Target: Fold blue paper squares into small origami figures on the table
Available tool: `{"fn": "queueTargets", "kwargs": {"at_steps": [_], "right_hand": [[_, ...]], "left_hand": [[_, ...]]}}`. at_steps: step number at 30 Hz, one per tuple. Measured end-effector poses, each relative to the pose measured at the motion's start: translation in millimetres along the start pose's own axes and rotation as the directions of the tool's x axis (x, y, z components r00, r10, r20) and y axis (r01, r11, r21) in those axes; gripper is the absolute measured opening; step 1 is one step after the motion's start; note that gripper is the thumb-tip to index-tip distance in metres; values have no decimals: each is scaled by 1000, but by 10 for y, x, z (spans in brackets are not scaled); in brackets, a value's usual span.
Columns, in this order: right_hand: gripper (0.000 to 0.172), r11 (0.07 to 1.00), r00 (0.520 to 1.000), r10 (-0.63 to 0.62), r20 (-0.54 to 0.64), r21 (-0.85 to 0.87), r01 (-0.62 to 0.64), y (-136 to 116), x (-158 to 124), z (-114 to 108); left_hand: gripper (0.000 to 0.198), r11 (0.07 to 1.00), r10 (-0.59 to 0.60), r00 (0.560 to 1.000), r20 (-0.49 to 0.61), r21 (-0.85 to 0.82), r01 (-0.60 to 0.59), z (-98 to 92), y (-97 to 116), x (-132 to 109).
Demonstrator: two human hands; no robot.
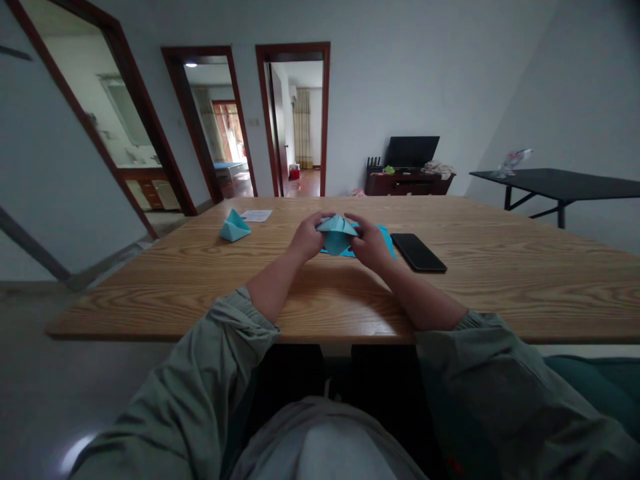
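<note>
A light blue folded paper [337, 235] is held between my two hands, just above the wooden table [240, 293]. My left hand [308, 237] grips its left edge, and my right hand [369, 241] has the right edge between thumb and fingers. Partly hidden behind and under my right hand lies a brighter blue sheet [388, 241]. Another light blue folded paper piece [235, 227], with a raised point, stands on the table to the left.
Right of my right hand lies a black phone [418, 253]. A white printed paper [257, 215] rests behind the left folded piece. Beyond the table are a television [411, 152] on a dark cabinet and a black table [560, 184] at the right.
</note>
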State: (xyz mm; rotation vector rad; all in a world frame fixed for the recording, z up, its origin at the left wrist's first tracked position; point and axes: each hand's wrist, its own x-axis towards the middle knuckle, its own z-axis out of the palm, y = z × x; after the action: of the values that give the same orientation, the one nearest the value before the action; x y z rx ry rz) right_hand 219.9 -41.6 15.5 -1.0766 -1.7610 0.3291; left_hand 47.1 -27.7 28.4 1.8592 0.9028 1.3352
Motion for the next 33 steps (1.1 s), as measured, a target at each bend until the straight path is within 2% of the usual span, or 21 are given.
{"fn": "queueTargets", "kwargs": {"at_steps": [3, 6, 10, 12, 13, 15, 17, 19, 21, 23, 26, 29, 33], "right_hand": [[63, 989, 998, -35, 54, 145, 27, 60, -10, -11], [59, 981, 994, -55, 98, 192, 36, 78, -30, -41], [54, 992, 993, -68, 96, 115, 57, 46, -73, -94], [51, 996, 992, -84, 93, 48, 80, 10, -99, -124], [50, 996, 991, -82, 111, 28, 79, -10, -112, -139], [50, 997, 982, -63, 180, 57, 54, -46, -131, -160], [50, 988, 969, -42, 243, 155, 4, -64, -137, -163], [51, 969, 971, -22, 237, 245, -38, -60, -129, -141], [55, 963, 981, 6, 192, 265, -57, -35, -114, -102], [57, 967, 984, 17, 175, 249, -61, 0, -96, -62], [40, 978, 985, -2, 171, 208, -34, 34, -76, -24], [25, 990, 984, -54, 172, 136, 30, 7, -66, -19], [23, 998, 975, -63, 211, -1, 64, -60, -61, -34]], "left_hand": [[50, 970, -118, 988, 101, -200, 136, -10, 15, -18], [53, 925, -170, 960, 223, -299, 233, -90, 82, -75], [55, 846, -207, 862, 463, -357, 395, -232, 151, -143], [52, 814, -218, 841, 495, -383, 437, -253, 145, -155], [52, 812, -231, 849, 475, -387, 437, -247, 130, -154], [60, 833, -269, 880, 393, -363, 417, -209, 77, -143], [75, 868, -300, 904, 306, -305, 391, -163, 9, -124], [82, 903, -300, 919, 255, -236, 360, -132, -56, -102], [74, 934, -283, 925, 253, -148, 326, -122, -104, -86], [55, 958, -257, 929, 266, -54, 281, -121, -133, -78], [33, 977, -213, 945, 248, 52, 207, -106, -150, -77], [23, 982, -153, 956, 250, 148, 119, -66, -141, -74], [17, 933, -33, 963, 269, 354, -67, -15, -133, -53]]}}
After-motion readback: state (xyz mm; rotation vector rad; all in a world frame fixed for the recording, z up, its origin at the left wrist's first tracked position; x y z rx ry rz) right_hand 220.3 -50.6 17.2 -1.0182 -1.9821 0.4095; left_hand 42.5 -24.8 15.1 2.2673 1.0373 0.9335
